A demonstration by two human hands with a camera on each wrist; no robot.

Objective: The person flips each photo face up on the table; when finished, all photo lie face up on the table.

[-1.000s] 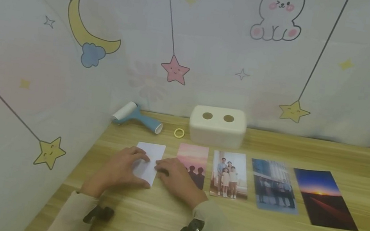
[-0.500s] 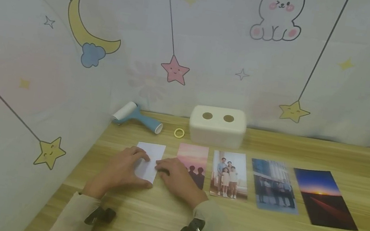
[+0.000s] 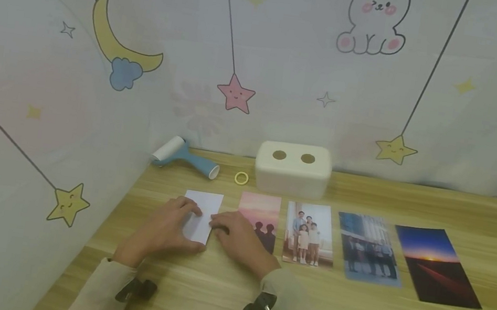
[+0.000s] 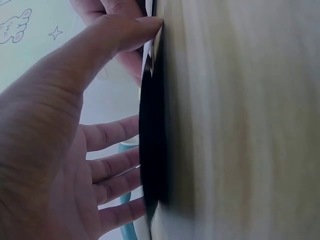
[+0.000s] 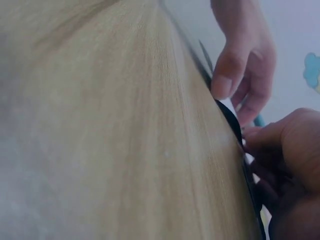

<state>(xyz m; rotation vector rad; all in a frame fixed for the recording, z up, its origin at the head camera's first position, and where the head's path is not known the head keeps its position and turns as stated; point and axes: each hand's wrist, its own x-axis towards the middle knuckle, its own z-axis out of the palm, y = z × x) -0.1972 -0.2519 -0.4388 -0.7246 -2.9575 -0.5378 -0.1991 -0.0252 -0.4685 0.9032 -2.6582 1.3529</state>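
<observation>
A white photo-sized sheet (image 3: 202, 222) lies at the left end of a row of photos, its blank face up. In the left wrist view the sheet's edge stands slightly off the table, with dark shadow beneath. My left hand (image 3: 165, 228) spans the sheet, fingers extended across its left part and thumb at the lower right corner. My right hand (image 3: 241, 241) pinches the sheet's right edge between thumb and forefinger, the other fingers curled. Under the right hand lies a pink sunset photo (image 3: 260, 207), partly covered.
A family photo (image 3: 310, 235), a bluish group photo (image 3: 369, 249) and a dark sunset photo (image 3: 438, 266) continue the row rightward. Behind stand a white box with two holes (image 3: 292, 174), a yellow ring (image 3: 241, 178) and a blue-handled lint roller (image 3: 186, 157). A printed curtain (image 3: 289, 65) closes the back.
My left hand has shifted very slightly to the right, its thumb nearer the sheet's lower right corner. The right hand and the photos keep their places.
</observation>
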